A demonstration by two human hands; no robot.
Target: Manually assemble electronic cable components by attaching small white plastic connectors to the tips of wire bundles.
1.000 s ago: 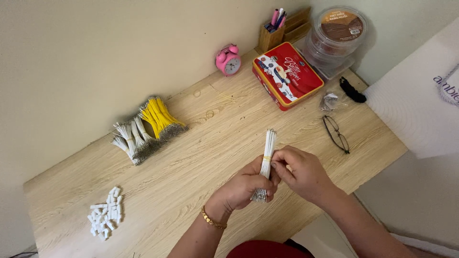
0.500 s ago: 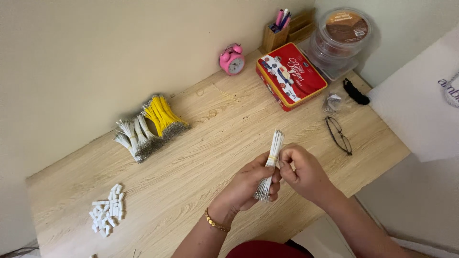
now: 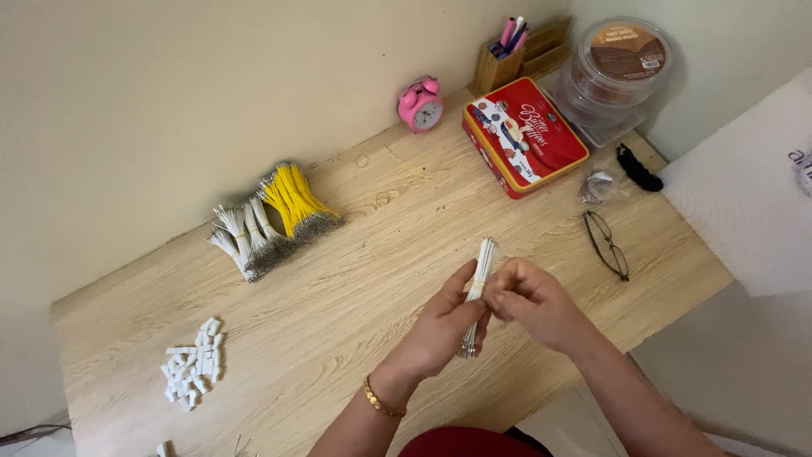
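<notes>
Over the near middle of the wooden desk (image 3: pixel 355 279), my left hand (image 3: pixel 441 326) grips a thin bundle of white wires (image 3: pixel 483 258) that stands nearly upright, bare metal ends pointing down below my fist. My right hand (image 3: pixel 533 300) meets it from the right, with the fingertips pinched on the bundle about halfway up. A gold bracelet (image 3: pixel 381 399) sits on my left wrist.
Bundles of white wires (image 3: pixel 241 237) and yellow wires (image 3: pixel 296 199) lie at the back left. A heap of small white connectors (image 3: pixel 193 362) is at the front left. A pink alarm clock (image 3: pixel 420 103), red tin (image 3: pixel 523 135), pen holder (image 3: pixel 499 63), clear tub (image 3: pixel 622 72) and glasses (image 3: pixel 607 244) sit at the right.
Both hands stay closed on the white bundle, which has tilted only slightly. The view has shifted a little.
</notes>
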